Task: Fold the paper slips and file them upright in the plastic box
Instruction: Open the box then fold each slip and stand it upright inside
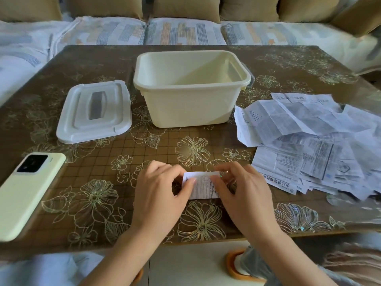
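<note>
Head view looks down on a brown tabletop (107, 153) covered with a gold flower pattern. Near the middle of its near edge we see both hands working on one small folded white printed paper slip (203, 186). The left hand (158, 195) pinches the slip's left end, its thumb lying on the printed face and its fingers curled behind. The right hand (245, 195) pinches the right end in the same way, thumb on top and fingers bent round the far side. The slip sits low over the tabletop between the two hands; we cannot tell whether its lower edge touches the surface.

Beyond the hands, towards the far edge, a cream rectangular plastic box (185, 112) stands upright with its top open. Just beside it on the left, a white translucent plastic lid (70, 122) with a grey handle recess lies flat, not touching the box. Along the right edge we find a loose, overlapping pile of unfolded white printed paper sheets (319, 145), creased and spread from beside the box to the near right corner. By the left edge a pale green smartphone (26, 195) lies face down, lens towards the far side. Behind the tabletop runs a sofa with striped covers and tan cushions (185, 32).
</note>
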Motion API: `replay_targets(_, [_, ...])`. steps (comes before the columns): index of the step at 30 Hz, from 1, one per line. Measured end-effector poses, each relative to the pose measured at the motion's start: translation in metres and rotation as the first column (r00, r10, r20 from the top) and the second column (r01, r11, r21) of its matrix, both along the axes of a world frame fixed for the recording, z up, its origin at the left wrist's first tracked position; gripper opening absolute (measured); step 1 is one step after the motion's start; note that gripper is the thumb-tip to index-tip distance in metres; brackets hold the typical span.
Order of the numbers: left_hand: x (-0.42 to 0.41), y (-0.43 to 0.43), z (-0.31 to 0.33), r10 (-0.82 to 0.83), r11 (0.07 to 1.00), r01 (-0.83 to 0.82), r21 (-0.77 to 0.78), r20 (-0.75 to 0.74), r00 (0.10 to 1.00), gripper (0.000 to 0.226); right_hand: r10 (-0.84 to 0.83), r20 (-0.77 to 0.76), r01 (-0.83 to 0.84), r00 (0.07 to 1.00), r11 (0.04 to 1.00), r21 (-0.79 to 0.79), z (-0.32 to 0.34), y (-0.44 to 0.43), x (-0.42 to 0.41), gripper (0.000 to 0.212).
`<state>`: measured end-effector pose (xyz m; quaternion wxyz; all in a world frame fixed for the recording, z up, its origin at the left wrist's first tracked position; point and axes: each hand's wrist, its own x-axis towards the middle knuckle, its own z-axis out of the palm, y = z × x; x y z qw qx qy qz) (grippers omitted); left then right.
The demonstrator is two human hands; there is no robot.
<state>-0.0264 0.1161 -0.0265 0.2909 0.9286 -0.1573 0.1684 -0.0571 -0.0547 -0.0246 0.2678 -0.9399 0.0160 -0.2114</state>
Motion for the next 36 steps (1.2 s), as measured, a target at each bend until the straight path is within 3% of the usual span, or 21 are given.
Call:
replay_targets(15, [0.004, -0.004, -0.006, 0.056, 0.996, -0.051, 0.078, -0.054, 0.997, 0.016, -0.122, -0.001, 0.12, 0.993, 0.976, -0.185, -0.008, 0.014, 0.001, 0.016])
replay_targets(19, [0.002, -0.005, -0.005, 0.038, 0.998, -0.036, 0.044, -0.053, 0.998, 0.026, -0.115, -0.003, 0.113, 0.993, 0.979, -0.171, -0.009, 0.013, 0.0, 0.015])
replay_targets(27, [-0.004, -0.008, -0.003, -0.026, 0.986, 0.01, 0.167, 0.095, 0.995, 0.009, -0.114, -0.028, 0.104, 0.993, 0.968, -0.228, -0.008, 0.013, 0.002, 0.014])
replay_targets(32, [0.001, 0.006, -0.006, -0.098, 0.994, 0.099, 0.052, -0.025, 0.995, 0.019, -0.054, -0.026, 0.046, 0.998, 0.963, -0.264, -0.011, 0.007, 0.001, 0.012])
replay_targets(36, [0.001, 0.006, -0.005, -0.106, 0.992, 0.112, 0.066, -0.088, 0.99, 0.031, -0.046, -0.081, 0.029, 0.996, 0.981, -0.193, -0.011, 0.009, -0.006, 0.033])
